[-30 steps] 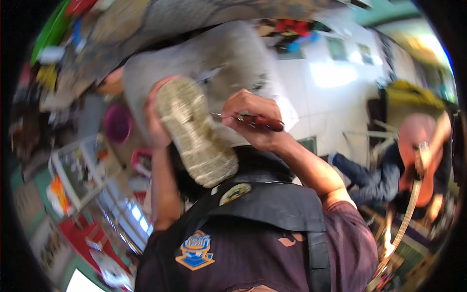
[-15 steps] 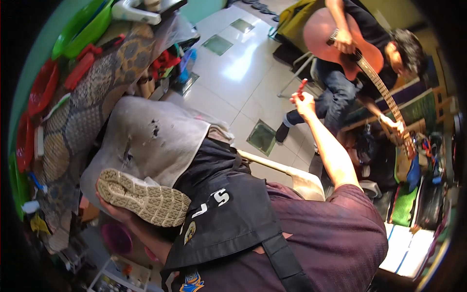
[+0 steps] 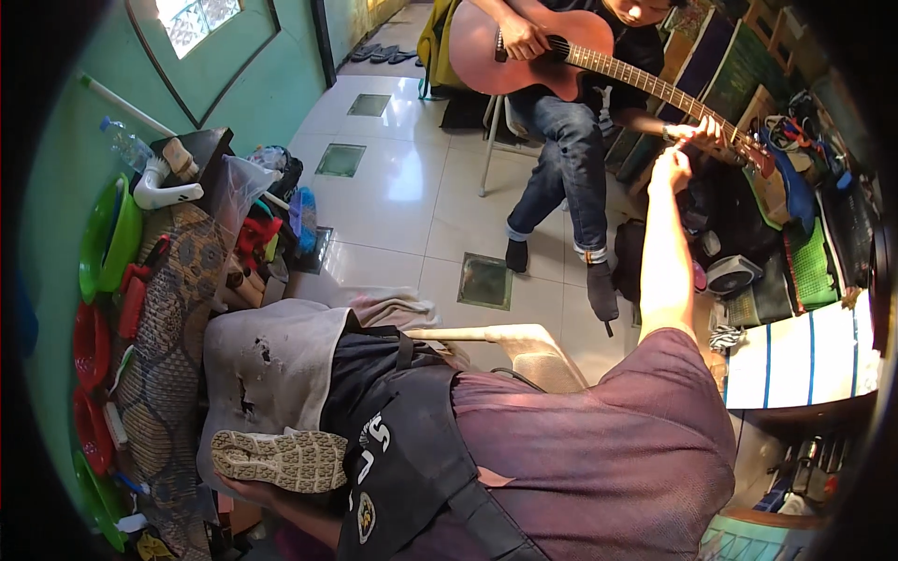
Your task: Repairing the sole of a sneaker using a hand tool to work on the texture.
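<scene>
At the lower left my left hand (image 3: 251, 492) is closed on a shoe (image 3: 281, 460), its beige treaded sole turned up. The shoe rests over a worn grey cloth (image 3: 271, 360) with holes, which covers my lap. My right arm stretches far forward to the right. My right hand (image 3: 672, 170) has its fingers bunched, just below the neck of a guitar (image 3: 538, 47) and close to the fretting hand of a seated person. Whatever it may hold is hidden.
A patterned bench or mat (image 3: 164, 374) on the left bears green and red trays (image 3: 92, 346), brushes and a bottle. The guitar player (image 3: 571, 140) sits ahead on a chair. A striped white surface (image 3: 795, 360) and a cluttered shelf (image 3: 804, 187) lie to the right.
My right arm has swung right and reached out; the red object it held is no longer visible. My left hand still holds the shoe. The view has turned.
</scene>
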The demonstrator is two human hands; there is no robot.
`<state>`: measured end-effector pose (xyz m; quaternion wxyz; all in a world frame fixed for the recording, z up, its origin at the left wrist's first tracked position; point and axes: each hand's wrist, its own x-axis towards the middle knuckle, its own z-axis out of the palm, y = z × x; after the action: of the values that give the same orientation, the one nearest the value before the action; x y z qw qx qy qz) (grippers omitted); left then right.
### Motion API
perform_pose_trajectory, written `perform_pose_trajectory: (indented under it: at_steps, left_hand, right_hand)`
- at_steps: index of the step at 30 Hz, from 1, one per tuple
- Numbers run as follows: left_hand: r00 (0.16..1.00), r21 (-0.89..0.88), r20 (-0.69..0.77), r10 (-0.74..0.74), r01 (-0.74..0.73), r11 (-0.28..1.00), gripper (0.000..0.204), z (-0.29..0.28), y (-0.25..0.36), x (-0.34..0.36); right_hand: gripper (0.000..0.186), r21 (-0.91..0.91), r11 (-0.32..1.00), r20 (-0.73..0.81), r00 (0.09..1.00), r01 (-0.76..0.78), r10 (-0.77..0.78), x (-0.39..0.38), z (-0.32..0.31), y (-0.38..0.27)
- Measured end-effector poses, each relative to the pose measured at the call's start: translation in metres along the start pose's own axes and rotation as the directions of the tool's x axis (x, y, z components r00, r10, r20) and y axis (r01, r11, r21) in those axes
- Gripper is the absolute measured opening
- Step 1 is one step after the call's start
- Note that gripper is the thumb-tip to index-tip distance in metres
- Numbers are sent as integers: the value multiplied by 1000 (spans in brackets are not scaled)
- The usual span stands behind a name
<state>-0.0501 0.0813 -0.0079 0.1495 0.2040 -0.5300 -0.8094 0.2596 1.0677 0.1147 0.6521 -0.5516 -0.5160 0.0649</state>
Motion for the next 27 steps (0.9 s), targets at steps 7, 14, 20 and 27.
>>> perform_pose_trajectory:
  at_steps: [7, 14, 20, 27]
  left_hand:
    - [999, 48, 6, 37, -37, 998, 63, -9, -3, 12]
    - [998, 90, 19, 64, -65, 994, 62, -15, -7, 24]
    - [997, 114, 15, 80, -81, 990, 61, -19, -10, 27]
    - [995, 143, 11, 100, -100, 985, 61, -17, -8, 31]
  right_hand:
    - [38, -171, 948, -156, 958, -268, 242, 113, -35, 17]
    - [36, -436, 857, -128, 962, -274, 242, 183, -69, -3]
    - [42, -429, 787, -171, 896, -443, 411, 228, -55, 14]
    - [47, -452, 829, -149, 944, -331, 296, 248, -39, 45]
